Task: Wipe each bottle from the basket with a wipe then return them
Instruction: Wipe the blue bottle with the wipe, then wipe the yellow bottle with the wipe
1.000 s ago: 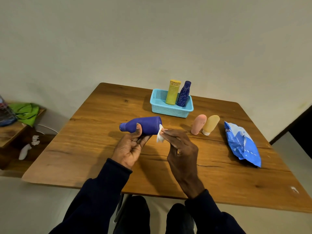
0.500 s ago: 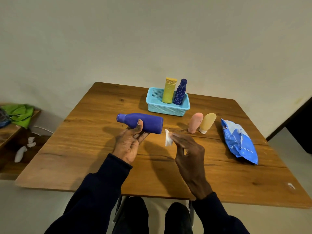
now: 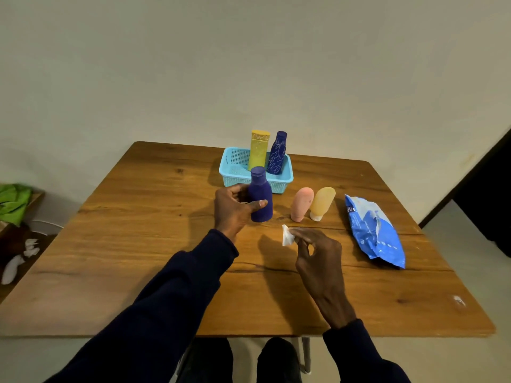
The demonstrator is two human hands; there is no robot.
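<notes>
Purple bottle (image 3: pixel 262 187) is upright in the left hand (image 3: pixel 232 208), a little above the centre of the frame. The fingers curl round its back and the thumb lies across its front. Its cap overlaps the front wall of the turquoise basket (image 3: pixel 232 179) in the picture. I cannot tell if its base touches the worktop (image 3: pixel 138 244) or hangs just above it.

The basket sits at the upper centre, close to the far edge of the worktop and the wall. In its right part stand 2 bottles: a yellow bottle (image 3: pixel 258 150) and, just beside it, a dark blue patterned bottle (image 3: pixel 277 153) which leans a little. Its left part shows the mesh floor.

To the right of the purple bottle, 2 more stand cap-down side by side, a pink bottle (image 3: pixel 302 203) and an orange bottle (image 3: pixel 322 203). A narrow strip of bare wood lies between them and the purple bottle.

The right hand (image 3: pixel 318 252), below and right of centre, pinches a small folded white wipe (image 3: pixel 286 236) between thumb and fingertips, apart from every bottle.

A blue wipes pack (image 3: pixel 373 230) lies flat at the right of the frame, near the right edge of the worktop. Broad bare wood fills the left half, up to the rounded far corner and down to the near edge. A green cloth (image 3: pixel 13 200) lies off the worktop at the left border of the frame.
</notes>
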